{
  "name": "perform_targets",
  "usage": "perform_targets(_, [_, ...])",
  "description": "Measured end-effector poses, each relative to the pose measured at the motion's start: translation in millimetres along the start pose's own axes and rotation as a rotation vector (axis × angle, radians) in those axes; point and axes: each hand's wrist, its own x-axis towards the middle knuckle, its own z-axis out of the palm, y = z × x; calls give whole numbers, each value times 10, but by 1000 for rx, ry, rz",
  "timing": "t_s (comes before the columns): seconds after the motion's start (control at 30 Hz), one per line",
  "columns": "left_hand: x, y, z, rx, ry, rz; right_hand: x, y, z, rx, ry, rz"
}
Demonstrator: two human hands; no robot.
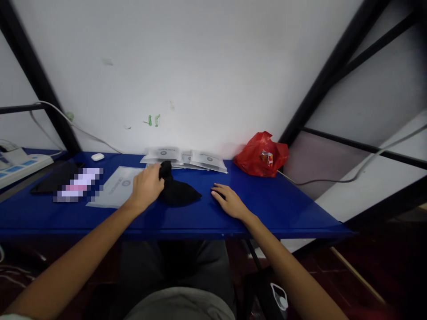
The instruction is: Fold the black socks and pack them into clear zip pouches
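My left hand point(147, 186) is closed on a bunched end of a black piece of cloth point(180, 192), shaped somewhat like a sock. The rest of the cloth lies on the blue table and tapers to a point toward the right. My right hand point(229, 201) lies palm down on the table, right of the cloth and apart from it, with its fingers stretched out. Between its thumb and forefinger is a small dark patch; whether that is shadow or an object, I cannot tell. A frosted plastic bag point(115, 189) with a printed logo lies flat left of my left hand.
Several packed frosted bags point(208, 161) lie along the wall. A red plastic bag point(260, 155) sits at the back right, near a cable. At left are a phone point(78, 186), a black tablet-like slab point(50, 178), a white earphone case point(98, 157) and a power strip point(28, 166).
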Motion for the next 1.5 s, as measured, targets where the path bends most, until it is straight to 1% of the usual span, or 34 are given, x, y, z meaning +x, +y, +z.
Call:
perform_targets(0.1, [-140,264,41,74,15,188,0,-6,18,2,8,-11])
perform_targets(0.17, [-226,396,100,52,-32,362,-3,-2,25,3,18,-16])
perform_targets(0.27, [-301,457,181,-54,-120,611,-14,6,23,6,27,-14])
perform_targets(0.33, [-312,411,208,-123,-122,689,-16,-6,12,12,41,-4])
perform_targets(0.37, [-308,369,212,-156,-107,693,-11,-23,4,17,54,0])
perform_targets(0.43, [-295,267,207,-225,-73,654,16,-89,-16,31,84,-7])
perform_targets(0.5, [-285,158,202,-288,-56,592,72,-201,-35,51,106,-41])
perform_targets(0.57, [-289,60,213,-320,-63,538,150,-351,-44,75,106,-94])
perform_targets(0.63, [-311,-18,246,-312,-99,521,229,-511,-33,102,78,-160])
perform_targets(0.7, [-349,-75,290,-282,-149,549,282,-642,2,129,20,-234])
perform_targets(0.77, [-391,-115,324,-253,-181,575,297,-719,54,130,-55,-291])
perform_targets(0.87, [-440,-160,334,-242,-203,557,271,-732,124,86,-141,-301])
perform_targets(0.93, [-457,-186,319,-247,-210,541,253,-714,139,66,-165,-282])
perform_targets(1.0, [-466,-211,305,-249,-190,529,255,-709,129,63,-157,-276])
perform_targets(1.17, [-477,-271,313,-233,-77,465,352,-791,104,79,-65,-337])
perform_targets(1.27, [-469,-330,328,-191,-54,407,433,-856,144,61,-61,-370])
perform_targets(1.4, [-441,-453,333,-142,-26,314,534,-912,244,17,-125,-396])
perform_targets(1.5, [-425,-550,342,-74,-26,208,599,-928,335,-17,-181,-414])
